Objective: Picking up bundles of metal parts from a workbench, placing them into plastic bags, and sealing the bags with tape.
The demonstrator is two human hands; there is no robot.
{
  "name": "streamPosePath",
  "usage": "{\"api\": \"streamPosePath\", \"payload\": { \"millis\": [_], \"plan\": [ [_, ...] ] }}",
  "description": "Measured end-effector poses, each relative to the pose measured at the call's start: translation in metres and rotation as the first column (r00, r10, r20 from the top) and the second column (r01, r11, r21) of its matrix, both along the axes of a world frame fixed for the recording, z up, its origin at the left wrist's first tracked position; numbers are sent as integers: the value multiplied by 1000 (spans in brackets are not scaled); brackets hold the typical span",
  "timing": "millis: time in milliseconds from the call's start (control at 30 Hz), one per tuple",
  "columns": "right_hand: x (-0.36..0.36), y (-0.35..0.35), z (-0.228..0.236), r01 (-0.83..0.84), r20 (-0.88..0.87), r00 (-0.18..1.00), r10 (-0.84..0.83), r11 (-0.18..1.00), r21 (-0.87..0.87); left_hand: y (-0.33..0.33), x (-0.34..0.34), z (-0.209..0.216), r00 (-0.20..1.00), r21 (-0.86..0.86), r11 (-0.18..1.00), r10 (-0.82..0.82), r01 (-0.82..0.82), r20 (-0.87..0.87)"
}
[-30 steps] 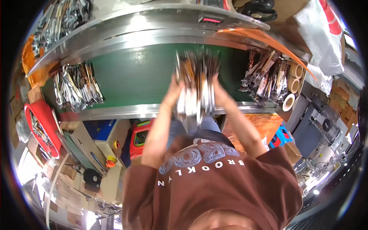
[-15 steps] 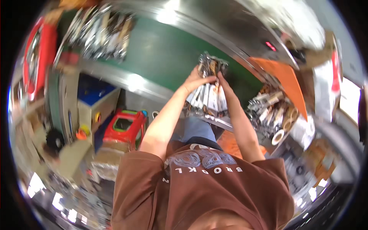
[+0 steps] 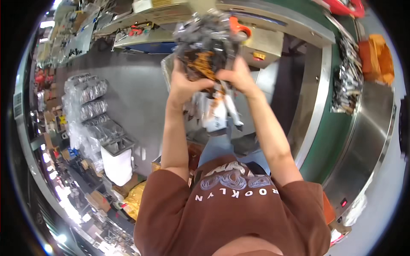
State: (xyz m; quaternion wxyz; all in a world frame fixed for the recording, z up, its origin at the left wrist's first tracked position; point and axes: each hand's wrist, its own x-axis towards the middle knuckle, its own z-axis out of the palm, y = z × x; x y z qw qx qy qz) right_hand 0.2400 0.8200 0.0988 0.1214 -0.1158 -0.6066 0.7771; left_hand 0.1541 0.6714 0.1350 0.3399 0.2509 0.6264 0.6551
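Note:
Between my two hands, a thick bundle of clear plastic packets (image 3: pixel 209 40) hangs in front of me over the floor. The packets have dark, orange and white contents, and motion blurs them. My left hand (image 3: pixel 183 87) grips the bundle's left side, with its thumb across the near face. On the opposite side, my right hand (image 3: pixel 241 79) is closed round the bundle, its thumb pointing inward. White ends (image 3: pixel 216 115) of the packets fan out below my thumbs. The fingers behind the bundle are hidden.
A green conveyor belt (image 3: pixel 322 147) with a metal edge runs along my right, with a pile of similar packets (image 3: pixel 347 81) on it. An orange box (image 3: pixel 376 59) stands beyond. Plastic-wrapped stacks (image 3: pixel 92 109) and a white-lined bin (image 3: pixel 117 164) stand on the left. A bench (image 3: pixel 166 36) lies ahead.
My body has turned left, away from the green belt, which now lies on my right. The bundle has come off the belt in both hands and is now held over the floor.

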Motion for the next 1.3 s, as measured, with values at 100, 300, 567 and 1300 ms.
{"api": "streamPosePath", "payload": {
  "millis": [100, 300, 567, 1300],
  "plan": [
    [-79, -70, -79, -90, 202, 971, 128, 978, -189, -70, -55, -104, 963, -46, 970, 241, -237, 122],
    [-120, -92, -168, -41, 612, 780, 129, 987, -156, -84, -93, -217, 904, -448, 865, 358, -227, 233],
    [-98, -136, -204, -121, 786, 527, -324, 886, 447, -78, -33, -262, 904, -617, 752, -65, -234, -422],
    [875, -204, -125, -188, -232, -920, -315, -164, 968, 250, 494, -208, 199, -434, 337, -922, 835, -332]
  ]
}}
